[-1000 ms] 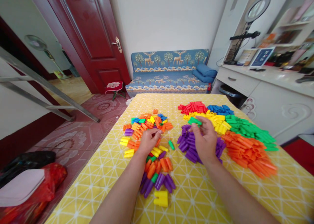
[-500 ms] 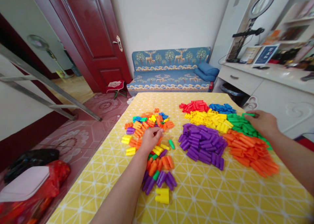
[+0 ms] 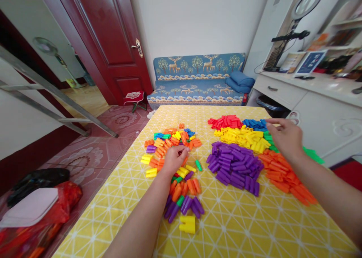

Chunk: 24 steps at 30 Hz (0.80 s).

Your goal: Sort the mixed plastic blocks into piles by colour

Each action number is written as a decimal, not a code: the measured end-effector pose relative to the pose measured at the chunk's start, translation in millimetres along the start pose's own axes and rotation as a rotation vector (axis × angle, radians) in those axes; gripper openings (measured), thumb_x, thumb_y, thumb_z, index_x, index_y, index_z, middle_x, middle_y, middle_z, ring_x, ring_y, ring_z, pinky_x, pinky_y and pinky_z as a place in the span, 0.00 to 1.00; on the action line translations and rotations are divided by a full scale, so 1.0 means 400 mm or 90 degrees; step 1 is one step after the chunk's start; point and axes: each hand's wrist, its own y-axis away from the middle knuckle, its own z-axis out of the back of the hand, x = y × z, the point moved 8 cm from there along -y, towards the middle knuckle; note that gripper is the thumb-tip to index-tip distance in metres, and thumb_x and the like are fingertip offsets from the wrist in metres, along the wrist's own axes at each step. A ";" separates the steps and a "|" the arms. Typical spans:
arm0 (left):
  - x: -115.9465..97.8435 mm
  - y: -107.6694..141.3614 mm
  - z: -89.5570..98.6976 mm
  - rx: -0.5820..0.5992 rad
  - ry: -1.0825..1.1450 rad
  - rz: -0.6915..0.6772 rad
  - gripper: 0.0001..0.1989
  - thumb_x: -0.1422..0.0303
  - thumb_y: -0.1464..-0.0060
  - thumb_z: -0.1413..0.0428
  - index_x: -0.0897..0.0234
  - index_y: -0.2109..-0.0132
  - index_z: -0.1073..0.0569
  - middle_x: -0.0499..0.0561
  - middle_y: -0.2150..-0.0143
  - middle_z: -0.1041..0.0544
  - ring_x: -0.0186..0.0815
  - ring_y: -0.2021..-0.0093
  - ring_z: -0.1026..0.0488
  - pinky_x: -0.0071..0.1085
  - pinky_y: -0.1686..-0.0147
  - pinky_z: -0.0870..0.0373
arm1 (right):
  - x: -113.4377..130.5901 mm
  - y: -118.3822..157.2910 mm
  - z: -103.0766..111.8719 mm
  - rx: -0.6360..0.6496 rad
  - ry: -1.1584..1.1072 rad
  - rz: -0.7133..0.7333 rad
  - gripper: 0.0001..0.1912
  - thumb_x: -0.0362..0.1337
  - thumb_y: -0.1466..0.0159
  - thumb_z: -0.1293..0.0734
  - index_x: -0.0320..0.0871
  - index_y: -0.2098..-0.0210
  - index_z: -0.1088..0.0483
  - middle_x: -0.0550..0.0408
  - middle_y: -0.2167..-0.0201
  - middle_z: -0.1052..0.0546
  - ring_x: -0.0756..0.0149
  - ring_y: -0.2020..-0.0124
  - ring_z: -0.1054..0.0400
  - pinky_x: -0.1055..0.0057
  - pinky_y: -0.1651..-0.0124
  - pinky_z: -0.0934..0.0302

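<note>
My left hand [image 3: 174,161] rests low over a mixed heap of plastic building pieces [image 3: 162,150], thumb and forefinger closed together. Whatever those fingers may hold is hidden. A lone green piece [image 3: 198,165] lies just right of them. My right hand [image 3: 285,137] is at the far right, its fingertips pinched at the edge of the blue pile [image 3: 254,124]; I cannot make out a piece in them. Beneath that hand and wrist, the green pile [image 3: 312,154] and orange pile [image 3: 278,171] are partly covered. Between my hands lie the purple pile [image 3: 234,165], yellow pile [image 3: 240,136] and red pile [image 3: 224,121].
The pieces lie on a table with a yellow patterned cloth [image 3: 223,228]. Purple pieces [image 3: 185,205] and a yellow piece [image 3: 187,225] sit near my left forearm. Beyond are a blue sofa [image 3: 195,86], a white cabinet [image 3: 325,111] and a metal ladder [image 3: 56,96].
My right hand has moved left and away from me, from the green pile to the blue pile. The green piece seen in its fingers no longer shows. My left hand stays in place.
</note>
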 end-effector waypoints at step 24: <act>0.000 0.003 0.005 -0.011 -0.014 0.004 0.14 0.65 0.41 0.50 0.66 0.67 0.22 0.49 0.72 0.22 0.32 0.72 0.29 0.26 0.70 0.37 | 0.353 0.556 -0.379 0.325 -0.306 0.174 0.24 0.24 0.42 0.42 0.51 0.53 0.27 0.52 0.44 0.31 0.58 0.41 0.37 0.53 0.38 0.43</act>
